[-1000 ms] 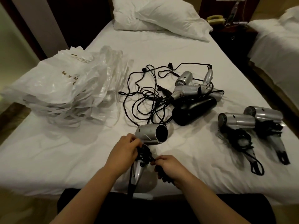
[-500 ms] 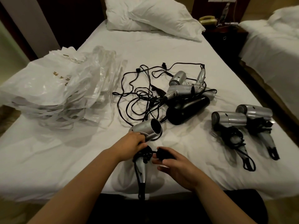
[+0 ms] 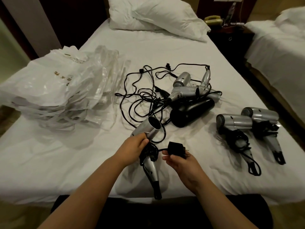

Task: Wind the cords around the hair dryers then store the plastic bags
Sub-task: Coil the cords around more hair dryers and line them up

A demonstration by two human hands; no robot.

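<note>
Left hand point(image 3: 133, 148) grips cord-wrapped silver hair dryer point(image 3: 149, 146); right hand point(image 3: 179, 162) pinches its black plug point(image 3: 175, 149). Right: two wound dryers point(image 3: 247, 128). Beyond: tangled dryers point(image 3: 189, 95), white plastic bags point(image 3: 54, 86) unstored.

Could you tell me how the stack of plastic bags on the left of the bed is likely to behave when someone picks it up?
The plastic bags look thin and crinkled, so they will probably flop and sag. Their glossy film suggests the layers may slide apart. Loose handle loops hang at the front edge, so a few could snag or trail.
</note>
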